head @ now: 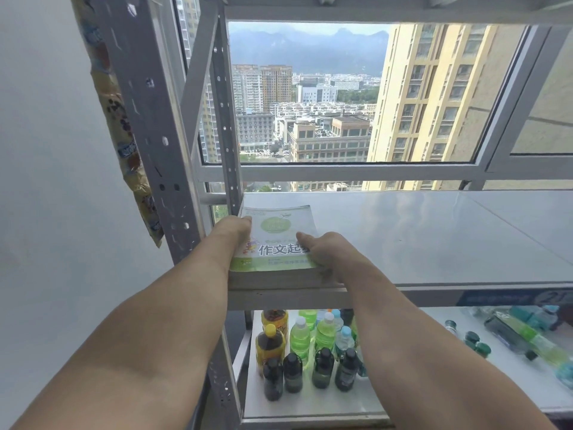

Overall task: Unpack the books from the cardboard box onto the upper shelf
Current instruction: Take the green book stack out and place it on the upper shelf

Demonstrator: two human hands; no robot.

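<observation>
A stack of books (276, 240), the top one white and green with black characters, lies flat at the left end of the upper shelf (418, 237). My left hand (234, 229) grips the stack's left edge beside the grey shelf post. My right hand (322, 249) rests on the top cover and wraps the stack's right front corner. The cardboard box is out of view.
The grey metal rack posts (226, 119) stand at the left, close to my left hand. A window is behind the shelf. The lower shelf (310, 401) holds several upright bottles (297, 339) and some lying bottles (527, 336) at the right. A printed bag (124, 128) hangs at the left.
</observation>
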